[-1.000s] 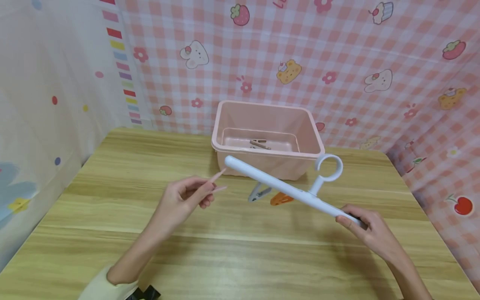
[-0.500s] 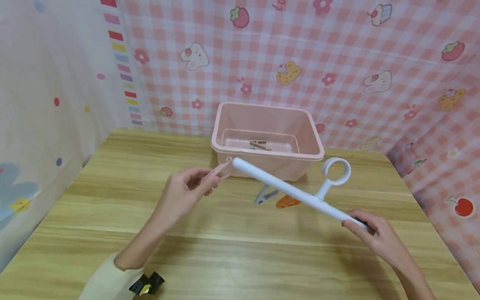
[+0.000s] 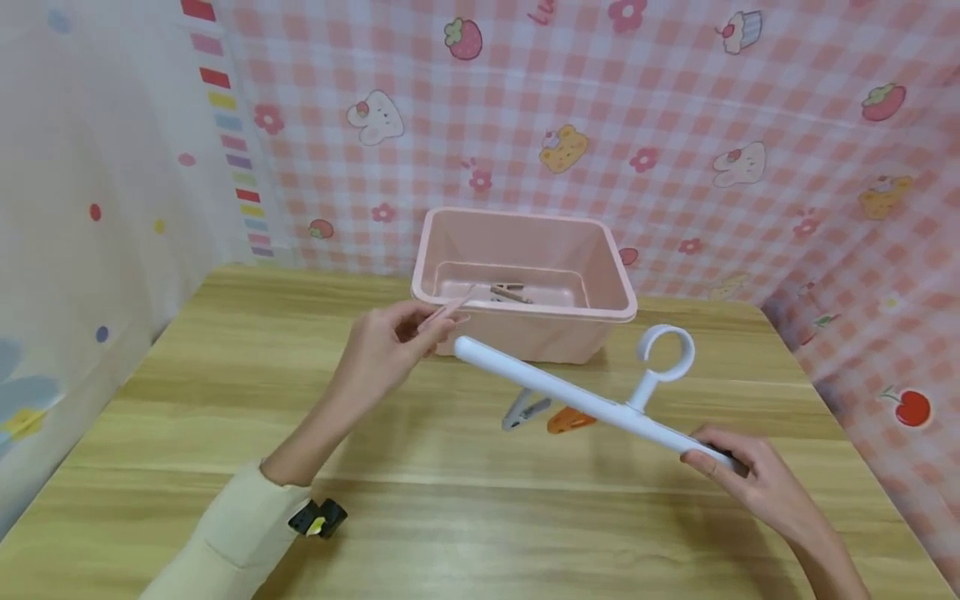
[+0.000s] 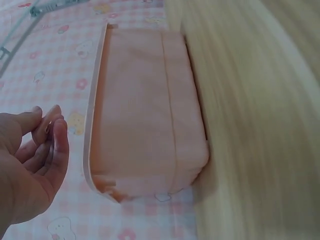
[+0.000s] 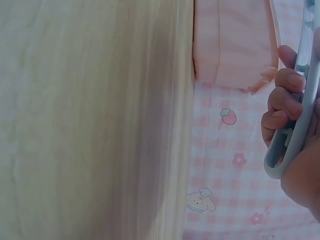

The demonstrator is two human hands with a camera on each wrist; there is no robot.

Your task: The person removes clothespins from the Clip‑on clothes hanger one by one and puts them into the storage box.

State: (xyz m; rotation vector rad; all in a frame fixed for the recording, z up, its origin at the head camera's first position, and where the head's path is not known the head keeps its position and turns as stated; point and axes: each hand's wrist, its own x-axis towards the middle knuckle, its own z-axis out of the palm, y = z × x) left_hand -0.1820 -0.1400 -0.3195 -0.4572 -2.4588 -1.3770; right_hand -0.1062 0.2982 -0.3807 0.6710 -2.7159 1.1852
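My left hand (image 3: pixel 386 342) pinches a pink clothespin (image 3: pixel 451 310) between thumb and fingers, at the front left rim of the pink bin. In the left wrist view the clothespin (image 4: pixel 44 126) shows at the fingertips. A pale hanger (image 3: pixel 540 381) with a ring-shaped hook slants across the head view; my right hand (image 3: pixel 761 479) grips its right end. Below the hanger's bar hang a grey clothespin (image 3: pixel 517 412) and an orange clothespin (image 3: pixel 570 419), their tops hidden behind the bar. The right wrist view shows curled fingers around the hanger's rounded end (image 5: pixel 280 167).
The pink bin (image 3: pixel 525 333) stands at the back of the wooden table (image 3: pixel 450 533), against a checked cloth (image 3: pixel 510 100). Inside it lie brown clothespins (image 3: pixel 512 293). A black device with a yellow mark (image 3: pixel 318 518) sits at my left sleeve.
My left hand has moved up and forward with the pink clothespin, from the hanger's left tip to the bin's rim. The hanger and its clothespins have sunk slightly in view.
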